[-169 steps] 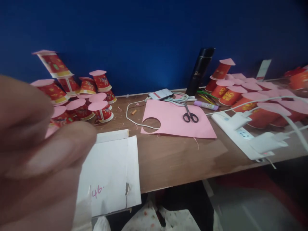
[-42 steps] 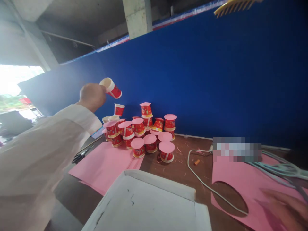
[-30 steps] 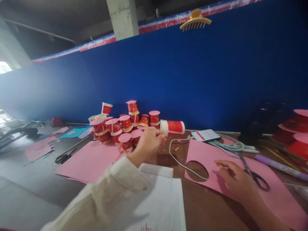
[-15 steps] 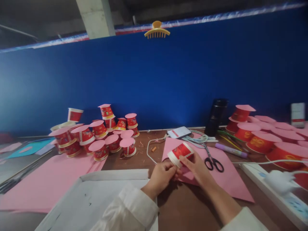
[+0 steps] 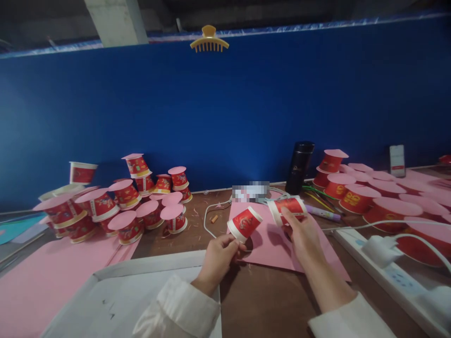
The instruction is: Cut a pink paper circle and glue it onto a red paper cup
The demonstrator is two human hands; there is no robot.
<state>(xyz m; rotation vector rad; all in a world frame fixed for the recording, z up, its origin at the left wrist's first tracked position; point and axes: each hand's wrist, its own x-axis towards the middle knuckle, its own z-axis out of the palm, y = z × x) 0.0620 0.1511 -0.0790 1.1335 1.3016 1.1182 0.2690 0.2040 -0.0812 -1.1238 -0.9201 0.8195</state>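
Observation:
My left hand [image 5: 219, 257] pinches the rim of a tilted red paper cup [image 5: 245, 223] with a white lip. Another red paper cup [image 5: 289, 209], lying almost sideways, is gripped by my right hand [image 5: 303, 239], its rim pointing left. A small gap separates the two cups. Both are above a pink paper sheet [image 5: 259, 249] on the brown table. The scissors seen on this sheet earlier are now hidden behind my right hand and its cup.
Red cups topped with pink paper discs [image 5: 172, 213] stand stacked at left, with more cups [image 5: 359, 199] at right. A white tray [image 5: 155, 263], black flask [image 5: 299, 166], power strip [image 5: 384, 272] and cables surround the work area. A blue partition [image 5: 225, 112] rises behind.
Where one cup showed between my hands, two separate cups now show, one in each hand. My right hand has moved away from the left. The view has shifted to the right.

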